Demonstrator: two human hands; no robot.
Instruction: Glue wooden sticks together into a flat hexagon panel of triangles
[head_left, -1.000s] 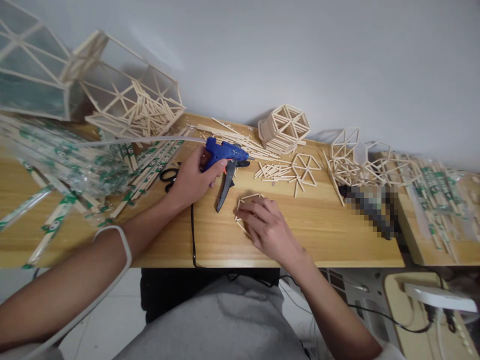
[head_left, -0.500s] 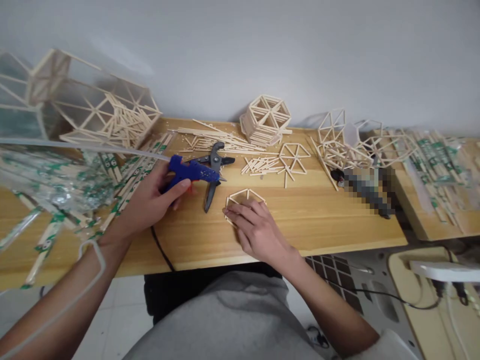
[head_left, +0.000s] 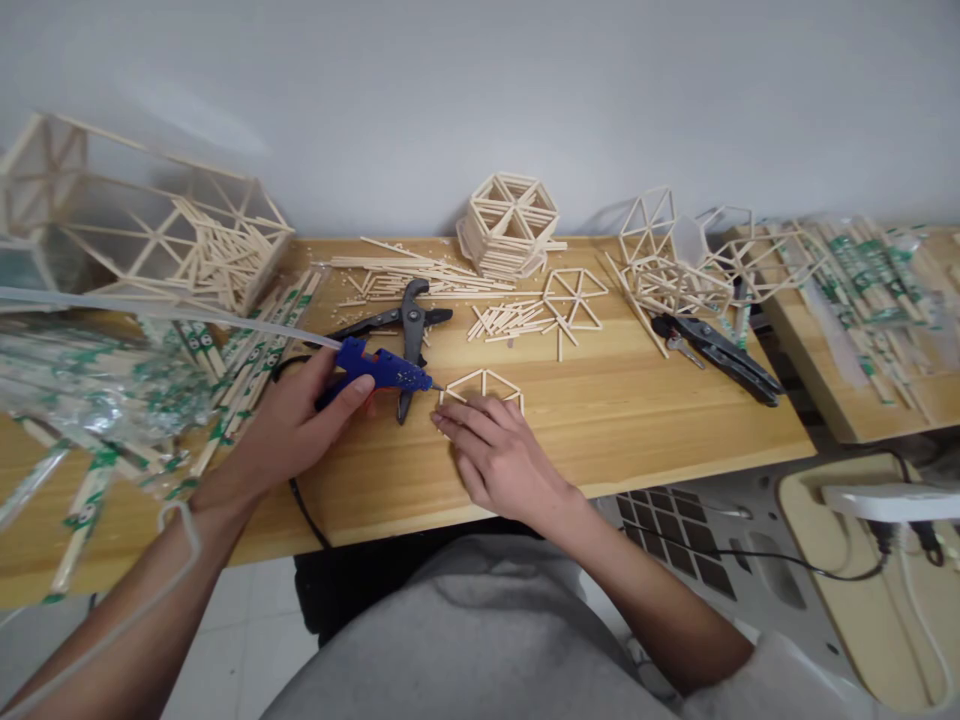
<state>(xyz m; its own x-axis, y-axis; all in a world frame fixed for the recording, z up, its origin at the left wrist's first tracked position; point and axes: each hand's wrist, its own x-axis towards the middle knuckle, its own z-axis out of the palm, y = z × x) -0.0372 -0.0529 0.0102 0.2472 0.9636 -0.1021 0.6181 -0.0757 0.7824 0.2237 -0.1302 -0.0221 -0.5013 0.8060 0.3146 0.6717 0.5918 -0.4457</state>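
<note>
My left hand (head_left: 300, 425) is closed around a blue hot glue gun (head_left: 386, 370), a long clear glue stick (head_left: 289, 330) running out of its back. The gun's metal nozzle points right, at the left corner of a small hexagonal stick frame (head_left: 484, 383). Whether the tip touches the wood, I cannot tell. My right hand (head_left: 499, 455) rests over the lower part of this frame, fingers together and bent down onto it, so that part is hidden. Behind the glue gun lie dark-handled cutters (head_left: 414, 330), partly covered by it.
Short cut sticks (head_left: 506, 320) and a finished hexagon (head_left: 576, 298) lie behind my right hand. Stacked hexagons (head_left: 514, 225) stand near the wall. Bagged chopsticks (head_left: 97, 370) crowd the left; a larger stick structure (head_left: 157, 235) stands behind them. Black pliers (head_left: 720, 355) lie right.
The glue gun has moved closer to the frame, its nozzle now at the left corner. My right hand stays on the frame. The whole view has shifted slightly.
</note>
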